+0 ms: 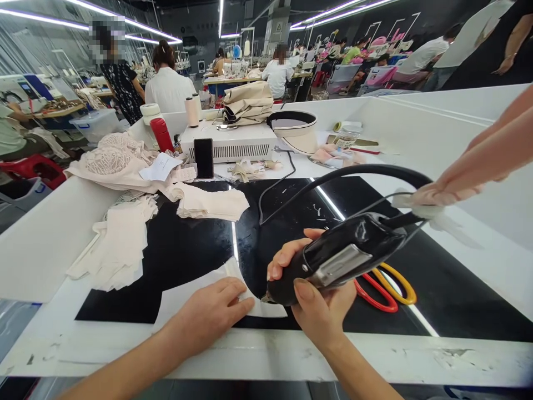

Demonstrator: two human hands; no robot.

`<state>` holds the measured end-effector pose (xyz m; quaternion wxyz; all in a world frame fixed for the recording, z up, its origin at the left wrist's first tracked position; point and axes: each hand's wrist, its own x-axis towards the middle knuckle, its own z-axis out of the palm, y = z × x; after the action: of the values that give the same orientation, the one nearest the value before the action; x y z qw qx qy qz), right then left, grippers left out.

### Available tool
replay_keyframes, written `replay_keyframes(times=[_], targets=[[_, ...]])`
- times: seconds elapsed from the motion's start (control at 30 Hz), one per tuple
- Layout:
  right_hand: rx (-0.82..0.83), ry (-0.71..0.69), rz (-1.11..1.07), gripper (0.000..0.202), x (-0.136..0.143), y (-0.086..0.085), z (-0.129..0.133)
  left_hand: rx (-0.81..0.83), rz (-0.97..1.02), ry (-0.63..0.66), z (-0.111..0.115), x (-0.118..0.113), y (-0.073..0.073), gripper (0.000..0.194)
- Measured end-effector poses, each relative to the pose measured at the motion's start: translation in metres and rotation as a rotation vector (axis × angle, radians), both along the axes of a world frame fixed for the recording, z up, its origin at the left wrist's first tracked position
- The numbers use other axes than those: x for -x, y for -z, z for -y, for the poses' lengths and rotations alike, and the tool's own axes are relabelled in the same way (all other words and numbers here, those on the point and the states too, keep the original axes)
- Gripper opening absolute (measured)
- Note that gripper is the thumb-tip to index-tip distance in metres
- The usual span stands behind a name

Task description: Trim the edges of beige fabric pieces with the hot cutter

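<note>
My left hand (212, 311) lies with its fingers over a white fabric piece (187, 291) near the table's front edge, pressing on it. The fingers of my right hand (320, 300) are wrapped round a black handheld tool (345, 255) with a silver plate. The tool's narrow tip is at the right part of the white fabric, close to my left fingertips. A thick black hose runs from the tool's rear. Scissors (387, 289) with red and yellow handles lie right of my right hand.
Beige fabric stacks (120, 244) lie at the left, with a lace bra (112, 158) behind. A phone (204, 158) leans on a white box (233, 139). Another person's arm (487, 144) reaches in from the right, its hand at the hose. Raised white walls (441, 128) edge the table.
</note>
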<state>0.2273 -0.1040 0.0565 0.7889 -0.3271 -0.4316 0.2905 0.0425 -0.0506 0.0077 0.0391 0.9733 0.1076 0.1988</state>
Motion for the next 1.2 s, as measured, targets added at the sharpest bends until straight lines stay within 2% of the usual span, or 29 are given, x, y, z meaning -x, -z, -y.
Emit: replay_keyframes(times=[0.27, 0.53, 0.77, 0.9, 1.0, 1.1, 1.2], targets=[[-0.006, -0.012, -0.012, 0.042, 0.003, -0.001, -0.005, 0.001, 0.016, 0.002, 0.0, 0.0, 0.008, 0.021], [0.025, 0.036, 0.043, 0.042, 0.006, 0.0, -0.012, 0.001, 0.03, 0.008, -0.002, 0.0, 0.009, 0.021], [0.014, 0.026, 0.008, 0.046, 0.006, 0.002, -0.018, 0.025, 0.009, -0.027, -0.002, 0.0, 0.019, 0.023], [0.028, 0.018, -0.006, 0.044, 0.011, 0.006, -0.021, 0.048, 0.01, -0.023, -0.002, -0.001, 0.016, 0.026], [0.084, 0.055, 0.002, 0.037, 0.017, 0.006, -0.02, 0.004, 0.096, -0.005, -0.001, 0.0, 0.013, 0.038], [0.14, 0.03, 0.036, 0.035, 0.02, 0.007, -0.023, -0.094, 0.196, 0.022, -0.006, 0.004, 0.026, 0.051], [0.161, 0.003, 0.052, 0.045, 0.017, 0.008, -0.026, -0.16, 0.234, 0.104, -0.021, 0.01, 0.056, 0.056]])
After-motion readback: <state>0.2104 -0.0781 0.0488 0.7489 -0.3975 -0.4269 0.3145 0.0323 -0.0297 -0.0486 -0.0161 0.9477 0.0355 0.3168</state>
